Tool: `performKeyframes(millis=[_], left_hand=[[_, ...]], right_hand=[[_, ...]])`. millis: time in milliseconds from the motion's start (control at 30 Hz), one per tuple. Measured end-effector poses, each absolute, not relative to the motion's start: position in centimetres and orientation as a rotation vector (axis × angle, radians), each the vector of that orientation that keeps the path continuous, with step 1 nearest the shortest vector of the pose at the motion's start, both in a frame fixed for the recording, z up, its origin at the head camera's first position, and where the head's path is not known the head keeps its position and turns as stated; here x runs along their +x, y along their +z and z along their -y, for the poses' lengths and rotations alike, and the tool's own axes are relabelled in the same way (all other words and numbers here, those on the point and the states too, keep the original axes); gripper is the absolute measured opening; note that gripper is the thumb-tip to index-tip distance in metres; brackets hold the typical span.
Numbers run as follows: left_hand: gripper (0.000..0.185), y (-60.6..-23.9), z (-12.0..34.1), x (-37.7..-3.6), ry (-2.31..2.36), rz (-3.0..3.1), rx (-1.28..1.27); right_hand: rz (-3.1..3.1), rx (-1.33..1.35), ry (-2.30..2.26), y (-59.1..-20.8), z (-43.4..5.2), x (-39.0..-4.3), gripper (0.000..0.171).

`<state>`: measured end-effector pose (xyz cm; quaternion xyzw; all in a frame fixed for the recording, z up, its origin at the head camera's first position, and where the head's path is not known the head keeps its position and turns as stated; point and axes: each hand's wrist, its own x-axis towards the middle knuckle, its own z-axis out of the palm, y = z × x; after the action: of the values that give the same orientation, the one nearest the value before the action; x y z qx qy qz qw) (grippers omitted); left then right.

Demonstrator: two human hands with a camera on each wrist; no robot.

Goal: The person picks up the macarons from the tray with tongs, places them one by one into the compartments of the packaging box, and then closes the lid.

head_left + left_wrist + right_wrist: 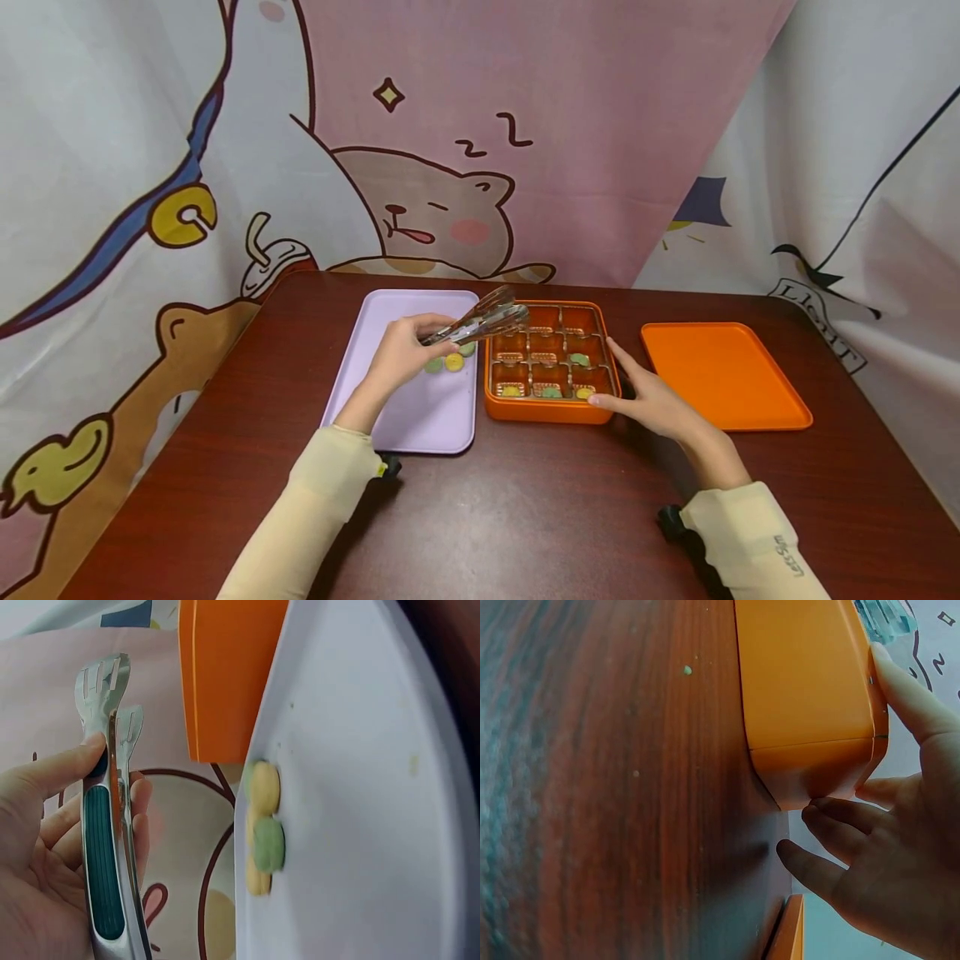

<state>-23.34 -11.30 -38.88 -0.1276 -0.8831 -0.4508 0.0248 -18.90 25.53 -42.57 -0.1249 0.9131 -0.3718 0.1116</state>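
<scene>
- Left hand point(401, 350) grips metal tongs point(480, 323), closed and empty, above the lilac tray point(420, 417).
- Right hand point(652, 400), fingers relaxed, steadies the orange box point(547, 410) on the counter point(525, 508).
- Sweets point(450, 362) partly hidden behind the hand.

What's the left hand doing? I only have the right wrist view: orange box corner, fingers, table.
Observer: The left hand grips metal tongs, their tips over the orange box, nothing between them.
Operator: Anything in the box?
Observer: Its nine compartments are partly filled; green and yellow pieces lie in the middle and near rows, and the far row looks empty.
Operator: Where do the pieces come from?
Observer: I can't say, but three more pieces, yellow and green, lie at the edge of a lilac tray left of the box.
Operator: Is the lid around?
Observer: An orange lid lies flat on the table, right of the right hand.
</scene>
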Motion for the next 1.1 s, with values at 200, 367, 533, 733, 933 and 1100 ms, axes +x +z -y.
performKeyframes(millis=[200, 367, 533, 733, 933, 1100], left_hand=[[0.038, -39.2, 12.8, -23.2, -1.386, 2.731, -0.354], [0.036, -39.6, 13.9, -23.0, -1.384, 2.717, -0.336], [0.036, -40.1, 15.2, -22.8, -1.418, 2.711, -0.331], [0.039, -40.7, 16.7, -22.4, -1.354, 2.74, -0.263], [0.039, -41.1, 18.2, -21.9, -1.287, 2.749, -0.28], [0.039, -41.6, 19.4, -21.5, -1.296, 2.767, -0.259]], right_hand=[[-2.674, -0.378, -1.086, -42.5, -25.6, -18.9, 0.099], [-2.68, -0.368, -1.074, -42.5, -25.7, -18.9, 0.098], [-2.69, -0.366, -1.059, -42.6, -25.6, -18.9, 0.098], [-2.686, -0.372, -1.068, -42.5, -25.7, -19.0, 0.098], [-2.684, -0.373, -1.073, -42.6, -25.7, -19.0, 0.098], [-2.682, -0.367, -1.077, -42.7, -25.7, -19.0, 0.099]])
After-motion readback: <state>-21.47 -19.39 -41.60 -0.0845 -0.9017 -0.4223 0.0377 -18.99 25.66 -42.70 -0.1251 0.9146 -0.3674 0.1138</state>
